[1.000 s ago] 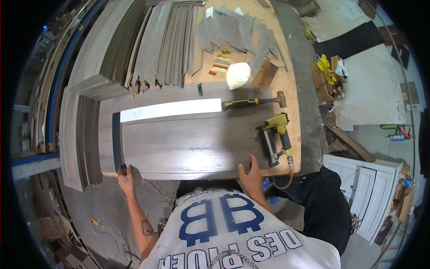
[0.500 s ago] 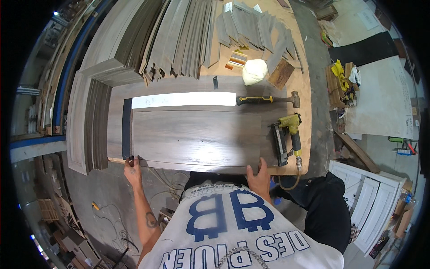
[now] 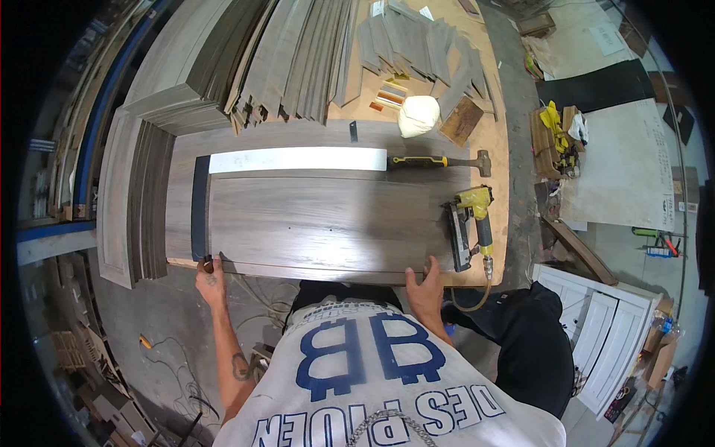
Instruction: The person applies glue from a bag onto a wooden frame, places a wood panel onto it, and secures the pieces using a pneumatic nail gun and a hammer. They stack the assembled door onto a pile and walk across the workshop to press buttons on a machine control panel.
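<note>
A grey wood-grain panel [image 3: 313, 223] with a framed look, like a cabinet door, lies flat in front of me. Along its left side runs the black leg [image 3: 200, 205] of a flat L shape resembling a framing square; its white leg [image 3: 298, 159] follows the far side. My left hand [image 3: 211, 279] is closed at the panel's near left corner, fingers by the black leg's end; its exact grip is partly hidden. My right hand [image 3: 426, 292] rests at the near edge toward the right, thumb and fingers apart. A hammer [image 3: 439, 162] lies beyond the panel, its handle end against the white leg.
A yellow-green nail gun [image 3: 471, 216] with an air hose [image 3: 473, 308] lies right of the panel. Stacked grey doors [image 3: 138, 201] stand left. Thin grey boards [image 3: 298, 67] and a pale cloth-like bundle [image 3: 418, 116] lie on the far workbench [image 3: 495, 246]. White doors [image 3: 596, 328] are at lower right.
The whole view has shifted slightly, moving the bench leftward in the picture. Both hands keep their places at the panel's near edge; the tools stay put.
</note>
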Action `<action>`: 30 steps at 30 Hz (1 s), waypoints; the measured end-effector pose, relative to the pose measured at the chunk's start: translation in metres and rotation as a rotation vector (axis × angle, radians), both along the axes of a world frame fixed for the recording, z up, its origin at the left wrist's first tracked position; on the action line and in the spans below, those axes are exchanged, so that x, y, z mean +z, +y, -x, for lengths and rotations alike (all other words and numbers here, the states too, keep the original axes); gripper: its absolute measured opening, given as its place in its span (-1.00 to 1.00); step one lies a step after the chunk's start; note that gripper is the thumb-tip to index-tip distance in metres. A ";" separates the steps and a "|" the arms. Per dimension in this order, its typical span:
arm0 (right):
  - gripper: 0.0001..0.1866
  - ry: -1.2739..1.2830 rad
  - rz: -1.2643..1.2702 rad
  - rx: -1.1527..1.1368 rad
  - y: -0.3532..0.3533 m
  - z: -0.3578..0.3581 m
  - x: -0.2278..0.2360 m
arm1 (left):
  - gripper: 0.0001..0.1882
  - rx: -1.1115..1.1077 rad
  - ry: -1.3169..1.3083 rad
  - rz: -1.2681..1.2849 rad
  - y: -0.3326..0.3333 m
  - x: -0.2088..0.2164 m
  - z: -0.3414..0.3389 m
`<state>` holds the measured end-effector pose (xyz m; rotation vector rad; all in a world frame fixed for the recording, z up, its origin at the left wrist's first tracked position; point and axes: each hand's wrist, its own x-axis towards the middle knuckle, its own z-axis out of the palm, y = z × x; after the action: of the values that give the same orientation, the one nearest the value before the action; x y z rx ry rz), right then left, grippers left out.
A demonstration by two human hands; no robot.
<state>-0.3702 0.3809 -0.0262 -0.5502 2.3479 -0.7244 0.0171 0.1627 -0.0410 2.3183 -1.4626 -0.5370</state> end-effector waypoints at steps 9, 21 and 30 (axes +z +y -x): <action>-0.53 0.218 0.086 0.032 -0.009 0.076 -0.003 | -0.53 0.076 0.267 0.227 0.028 -0.043 -0.031; -0.58 0.188 -0.077 0.205 -0.028 0.228 -0.036 | -0.48 0.447 0.602 0.323 0.046 -0.076 0.018; -0.65 -0.073 0.120 0.202 -0.019 0.207 0.019 | -0.36 0.356 0.138 0.355 0.040 -0.019 0.046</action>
<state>-0.5770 0.3618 -0.0077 -0.7866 2.1537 -0.7800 -0.0288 0.2026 -0.0605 2.1382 -0.9602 -0.3003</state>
